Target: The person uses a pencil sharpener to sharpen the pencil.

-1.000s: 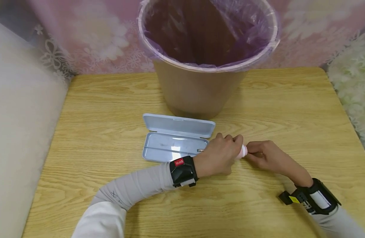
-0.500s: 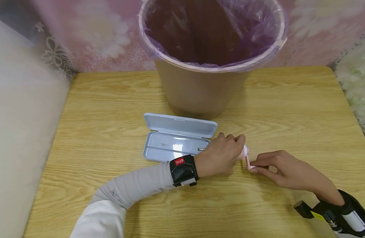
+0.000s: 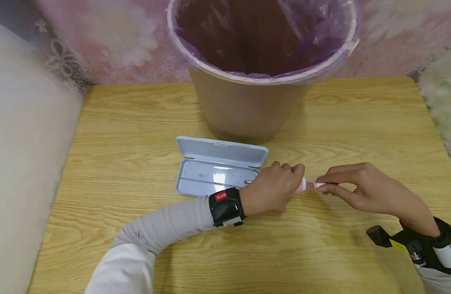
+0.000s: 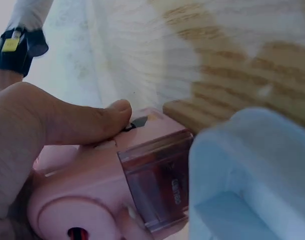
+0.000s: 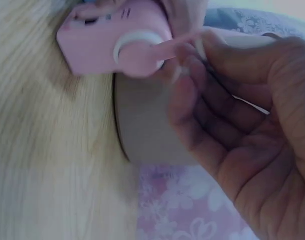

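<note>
A pink pencil sharpener (image 5: 95, 42) lies on the table under my left hand (image 3: 271, 190), which grips its body with the thumb (image 4: 105, 117) across the top. Its see-through shavings drawer (image 4: 160, 180) faces the pale blue pencil case (image 3: 194, 173). Something dark red sits in the round hole (image 4: 77, 234) at one end of the sharpener. A short metallic tip (image 3: 248, 181) sticks out beside my left hand, over the case; the rest of it is hidden. My right hand (image 3: 369, 190) pinches the white knob on the sharpener's crank (image 5: 172, 49) between thumb and fingers.
Behind the case stands a tall brown bin (image 3: 244, 108) lined with a purple bag (image 3: 321, 38). The case's lid (image 3: 222, 151) is raised, leaning back near the bin's foot. Wood-grain tabletop (image 3: 137, 118) surrounds everything, with a floral pink backdrop (image 3: 130, 36) beyond.
My right hand has swung the crank round, first down towards me, then back up, ending farther right. My left hand has kept its grip on the sharpener in the same place.
</note>
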`<move>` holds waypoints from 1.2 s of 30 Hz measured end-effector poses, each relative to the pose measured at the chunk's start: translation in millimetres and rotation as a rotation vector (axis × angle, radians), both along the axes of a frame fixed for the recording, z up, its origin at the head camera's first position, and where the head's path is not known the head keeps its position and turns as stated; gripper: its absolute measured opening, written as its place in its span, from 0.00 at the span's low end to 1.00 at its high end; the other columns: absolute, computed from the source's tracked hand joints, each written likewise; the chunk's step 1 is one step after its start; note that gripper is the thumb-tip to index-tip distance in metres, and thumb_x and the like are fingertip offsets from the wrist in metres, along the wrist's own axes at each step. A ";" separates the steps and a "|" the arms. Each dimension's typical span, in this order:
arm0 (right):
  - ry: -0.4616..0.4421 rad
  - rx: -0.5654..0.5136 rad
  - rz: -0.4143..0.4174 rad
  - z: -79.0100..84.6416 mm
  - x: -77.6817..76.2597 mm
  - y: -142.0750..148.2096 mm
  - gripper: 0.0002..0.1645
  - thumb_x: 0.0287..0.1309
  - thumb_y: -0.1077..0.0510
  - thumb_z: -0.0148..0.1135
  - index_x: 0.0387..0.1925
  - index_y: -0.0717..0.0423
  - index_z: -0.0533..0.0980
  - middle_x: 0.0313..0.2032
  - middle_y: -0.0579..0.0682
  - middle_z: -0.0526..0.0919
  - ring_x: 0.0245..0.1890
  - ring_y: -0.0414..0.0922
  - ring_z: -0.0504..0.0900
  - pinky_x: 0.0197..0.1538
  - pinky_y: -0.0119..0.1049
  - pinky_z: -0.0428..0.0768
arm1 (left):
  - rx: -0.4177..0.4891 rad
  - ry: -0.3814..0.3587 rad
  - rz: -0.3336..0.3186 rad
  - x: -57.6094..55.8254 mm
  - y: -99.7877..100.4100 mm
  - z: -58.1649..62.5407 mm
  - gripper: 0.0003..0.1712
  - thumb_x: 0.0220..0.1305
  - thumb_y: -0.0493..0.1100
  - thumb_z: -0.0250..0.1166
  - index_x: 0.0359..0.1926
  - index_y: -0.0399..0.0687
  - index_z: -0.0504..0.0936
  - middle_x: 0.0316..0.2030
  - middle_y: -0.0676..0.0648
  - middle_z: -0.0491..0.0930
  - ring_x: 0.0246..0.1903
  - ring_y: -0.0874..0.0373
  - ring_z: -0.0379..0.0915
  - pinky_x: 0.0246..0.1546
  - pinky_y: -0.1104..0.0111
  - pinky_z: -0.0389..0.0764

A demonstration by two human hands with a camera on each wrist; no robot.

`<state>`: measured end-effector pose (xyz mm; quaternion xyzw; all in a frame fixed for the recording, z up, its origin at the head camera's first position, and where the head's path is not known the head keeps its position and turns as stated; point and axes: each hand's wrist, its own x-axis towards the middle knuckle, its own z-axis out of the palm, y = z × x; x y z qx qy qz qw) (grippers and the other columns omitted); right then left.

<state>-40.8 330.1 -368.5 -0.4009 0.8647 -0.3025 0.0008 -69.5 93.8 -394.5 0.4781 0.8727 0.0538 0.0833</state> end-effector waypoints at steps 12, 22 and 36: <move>-0.101 0.042 -0.031 -15.9 -44.2 5.3 0.17 0.55 0.68 0.72 0.43 0.47 0.87 0.29 0.34 0.84 0.25 0.27 0.75 0.30 0.21 0.71 | 0.001 0.082 -0.035 3.6 -2.4 -5.8 0.42 0.53 0.45 0.68 0.70 0.42 0.67 0.37 0.53 0.83 0.37 0.59 0.79 0.39 0.69 0.79; -0.412 0.013 -0.049 -43.4 -56.3 7.7 0.14 0.63 0.70 0.65 0.44 0.53 0.88 0.33 0.39 0.88 0.30 0.34 0.83 0.36 0.25 0.80 | 0.016 -0.011 -0.011 0.6 -3.2 -4.8 0.28 0.57 0.44 0.68 0.59 0.47 0.70 0.36 0.51 0.81 0.33 0.56 0.76 0.28 0.70 0.79; -0.213 0.001 -0.115 -70.1 -9.4 -6.4 0.18 0.58 0.72 0.67 0.28 0.43 0.82 0.24 0.30 0.77 0.21 0.23 0.67 0.26 0.21 0.68 | 0.054 -0.017 0.028 1.4 -1.1 -6.7 0.20 0.56 0.45 0.69 0.46 0.50 0.71 0.31 0.53 0.78 0.29 0.58 0.72 0.26 0.71 0.75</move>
